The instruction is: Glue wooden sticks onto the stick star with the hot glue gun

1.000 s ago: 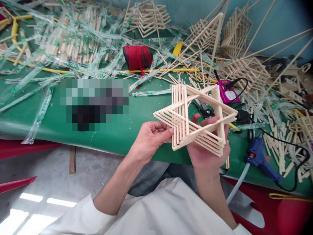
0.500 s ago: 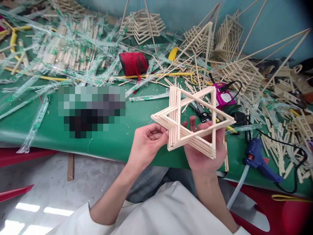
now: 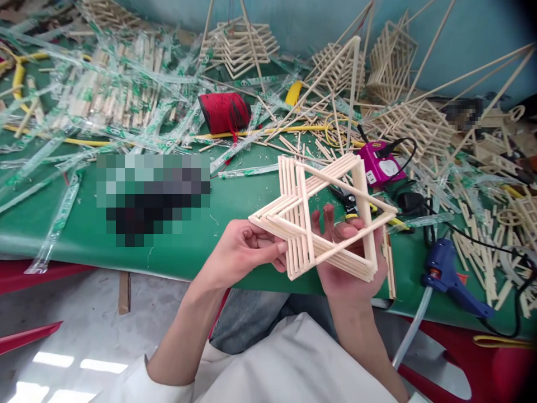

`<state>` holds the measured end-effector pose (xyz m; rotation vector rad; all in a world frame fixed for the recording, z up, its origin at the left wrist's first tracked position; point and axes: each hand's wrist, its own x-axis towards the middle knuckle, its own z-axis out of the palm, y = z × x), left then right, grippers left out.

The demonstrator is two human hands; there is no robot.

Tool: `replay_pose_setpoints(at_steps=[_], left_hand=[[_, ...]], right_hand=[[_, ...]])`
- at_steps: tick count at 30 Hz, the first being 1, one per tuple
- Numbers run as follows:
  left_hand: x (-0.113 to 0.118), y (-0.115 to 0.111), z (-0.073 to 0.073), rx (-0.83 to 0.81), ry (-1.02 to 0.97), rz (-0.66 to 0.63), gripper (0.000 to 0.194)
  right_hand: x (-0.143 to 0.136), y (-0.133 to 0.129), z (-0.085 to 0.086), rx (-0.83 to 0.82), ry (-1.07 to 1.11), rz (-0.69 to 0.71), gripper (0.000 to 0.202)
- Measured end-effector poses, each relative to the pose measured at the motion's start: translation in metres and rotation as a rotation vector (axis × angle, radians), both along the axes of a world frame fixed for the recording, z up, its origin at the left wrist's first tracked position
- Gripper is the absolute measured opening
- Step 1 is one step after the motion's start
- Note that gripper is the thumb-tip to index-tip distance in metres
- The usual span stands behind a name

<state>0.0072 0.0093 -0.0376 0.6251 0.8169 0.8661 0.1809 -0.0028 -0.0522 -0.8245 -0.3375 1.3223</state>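
Note:
A six-pointed star frame of stacked pale wooden sticks (image 3: 305,224) is held tilted above the front edge of the green table. My left hand (image 3: 247,252) pinches its lower left side between thumb and bent fingers. Beneath the right part of the star, my right hand (image 3: 352,274) supports it from below, palm up, with its fingers curled and partly seen through the frame. Black-and-yellow pliers (image 3: 350,202) lie on the table behind the star.
On the green table (image 3: 239,196) are a red thread spool (image 3: 224,112), a pink power socket (image 3: 380,163), and a blue glue gun (image 3: 453,277) at the right. Wrapped sticks (image 3: 126,84) lie at the back left. Several stick frames (image 3: 241,45) stand along the wall.
The star has tilted and shifted slightly left and down, showing more of its stacked left side. My left hand has moved left and down with it. The view has shifted a little.

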Motion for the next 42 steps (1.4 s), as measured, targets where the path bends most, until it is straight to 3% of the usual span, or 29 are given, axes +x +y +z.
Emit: replay_pose_setpoints(at_steps=[3, 12, 21, 28, 42], left_hand=[[-0.006, 0.006, -0.001, -0.023, -0.069, -0.07, 0.021], [0.002, 0.008, -0.008, -0.034, -0.195, 0.029, 0.02], [0.006, 0.006, -0.008, -0.006, -0.108, 0.172, 0.022], [0.007, 0.007, -0.016, 0.052, -0.22, 0.126, 0.014], [0.0, 0.015, -0.021, -0.04, -0.148, 0.151, 0.009]], right_hand=[[0.0, 0.002, -0.001, -0.025, 0.046, 0.012, 0.023], [-0.006, 0.006, -0.004, -0.036, 0.12, -0.038, 0.02], [-0.012, 0.008, 0.0, -0.02, 0.08, -0.09, 0.017], [-0.012, 0.007, -0.005, -0.012, 0.111, -0.085, 0.018], [-0.013, 0.013, -0.004, -0.02, 0.124, -0.064, 0.016]])
